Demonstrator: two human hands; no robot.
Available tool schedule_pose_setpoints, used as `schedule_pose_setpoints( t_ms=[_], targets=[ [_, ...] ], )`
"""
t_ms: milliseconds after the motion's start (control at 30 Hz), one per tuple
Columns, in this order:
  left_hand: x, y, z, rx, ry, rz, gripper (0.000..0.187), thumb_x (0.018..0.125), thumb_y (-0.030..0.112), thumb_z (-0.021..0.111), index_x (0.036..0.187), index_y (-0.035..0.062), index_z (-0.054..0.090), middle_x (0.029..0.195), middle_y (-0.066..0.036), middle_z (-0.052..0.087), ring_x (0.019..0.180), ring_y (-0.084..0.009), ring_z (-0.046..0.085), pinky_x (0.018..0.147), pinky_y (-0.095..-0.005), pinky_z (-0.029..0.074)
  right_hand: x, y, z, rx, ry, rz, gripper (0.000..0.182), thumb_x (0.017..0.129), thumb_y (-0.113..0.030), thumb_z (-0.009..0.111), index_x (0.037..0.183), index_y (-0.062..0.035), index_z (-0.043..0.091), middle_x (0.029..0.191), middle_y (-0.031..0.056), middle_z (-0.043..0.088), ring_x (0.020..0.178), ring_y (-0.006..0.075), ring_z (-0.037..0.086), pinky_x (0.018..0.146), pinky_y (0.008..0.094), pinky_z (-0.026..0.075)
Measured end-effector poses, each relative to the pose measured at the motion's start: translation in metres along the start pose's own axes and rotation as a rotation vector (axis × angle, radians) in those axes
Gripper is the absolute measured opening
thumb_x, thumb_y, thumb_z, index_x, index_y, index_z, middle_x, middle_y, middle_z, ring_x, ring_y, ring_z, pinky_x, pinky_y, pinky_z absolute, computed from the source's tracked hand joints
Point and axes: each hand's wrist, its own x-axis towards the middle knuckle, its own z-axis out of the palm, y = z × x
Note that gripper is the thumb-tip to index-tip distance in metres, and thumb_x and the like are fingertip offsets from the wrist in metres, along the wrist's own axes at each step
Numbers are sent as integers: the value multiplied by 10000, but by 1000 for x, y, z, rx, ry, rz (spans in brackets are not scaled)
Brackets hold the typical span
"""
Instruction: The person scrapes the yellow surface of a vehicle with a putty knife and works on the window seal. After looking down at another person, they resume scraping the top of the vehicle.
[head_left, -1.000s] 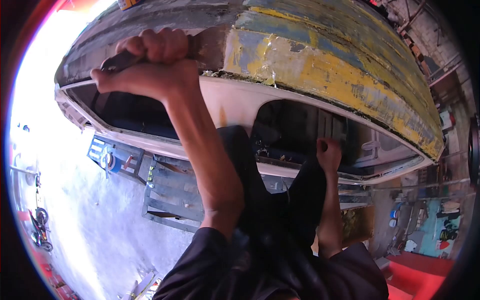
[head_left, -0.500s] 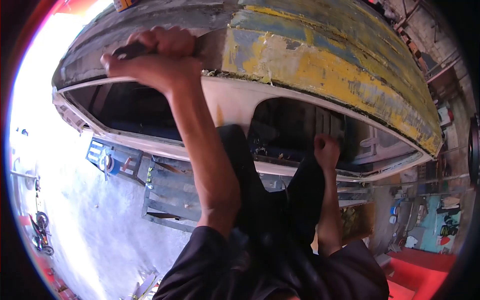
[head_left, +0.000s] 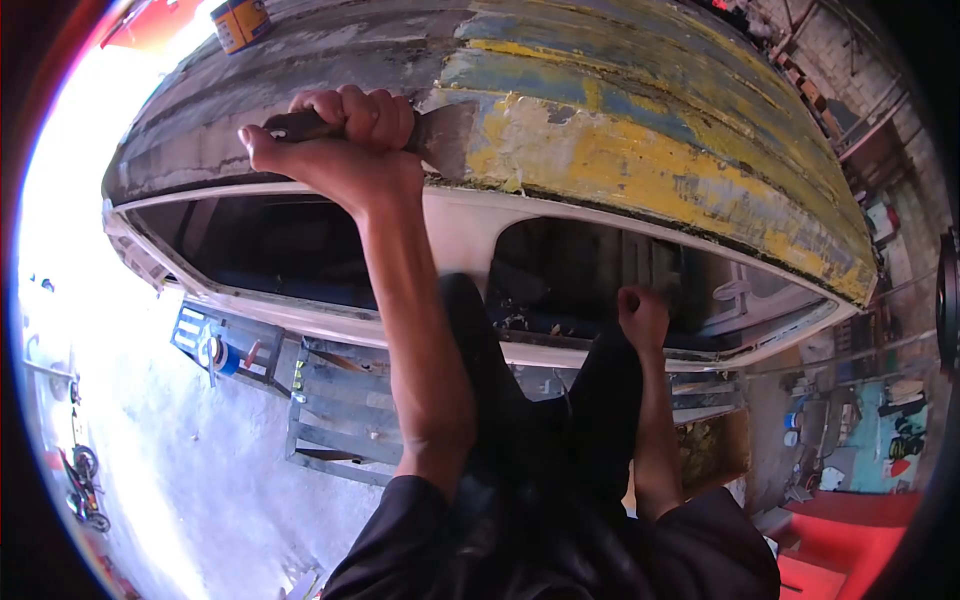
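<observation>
Head view: left hand [head_left: 340, 140] grips a dark-handled metal scraper [head_left: 440, 130] against a peeling yellow-and-blue boat hull [head_left: 650, 150]; right hand [head_left: 642, 315], clenched, rests on the white gunwale [head_left: 480, 220].

L hand [head_left: 340, 150] fisted round dark handle of wide-bladed metal scraper [head_left: 440, 135], blade flat on overturned wooden boat hull w/ peeling yellow-blue paint [head_left: 640, 160]. R hand [head_left: 642, 318] closed, resting at pale boat rim [head_left: 470, 215]. Small orange tin [head_left: 240, 24] sits on hull top.
</observation>
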Motion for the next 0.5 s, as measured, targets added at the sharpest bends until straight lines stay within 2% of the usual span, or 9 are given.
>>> schedule_pose_setpoints(
  t_ms=[100,133,233,267,367,400,500],
  targets=[
    [-4,14,5,-48,33,67,820,937,837,198,608,116,406,468,4,220,413,-144,132,430,-313,113,8,-5,-2,1,54,-88,84,876,-182,719,915,-114,752,909,127,704,918,357,677,782,467,548],
    [1,23,-2,-145,-107,86,824,934,843,192,620,115,417,469,4,230,414,-145,141,424,-316,119,8,-4,-2,-3,49,-81,80,875,-179,719,912,-115,750,906,128,703,920,358,677,781,466,548],
    [-3,11,0,-124,-158,72,815,935,838,197,623,118,417,473,5,242,420,-144,160,420,-319,127,3,-2,-1,-4,37,-47,74,873,-176,718,908,-119,748,900,132,699,919,360,676,780,464,548],
    [0,-13,-6,-8,-83,44,813,938,832,206,621,115,422,471,7,241,425,-144,158,422,-327,123,2,-3,0,0,35,-39,73,873,-177,717,906,-120,747,899,133,698,918,360,676,781,464,548],
    [0,-1,3,-38,12,80,809,935,836,222,615,118,410,469,9,242,427,-143,145,429,-325,110,6,-8,-4,-21,32,-74,73,877,-177,714,909,-119,746,891,131,692,902,363,672,772,466,545],
    [-1,14,4,-104,20,64,817,927,846,218,615,116,410,472,13,245,430,-140,140,436,-327,104,9,-5,-4,-24,49,-97,74,877,-175,712,911,-118,745,888,131,690,895,363,671,767,466,544],
    [6,25,-4,-19,-72,137,726,954,768,176,604,149,321,481,21,205,437,-141,135,442,-326,116,0,6,-1,-30,54,-92,75,879,-169,709,916,-115,745,882,128,685,880,361,668,760,466,541]
  ],
)
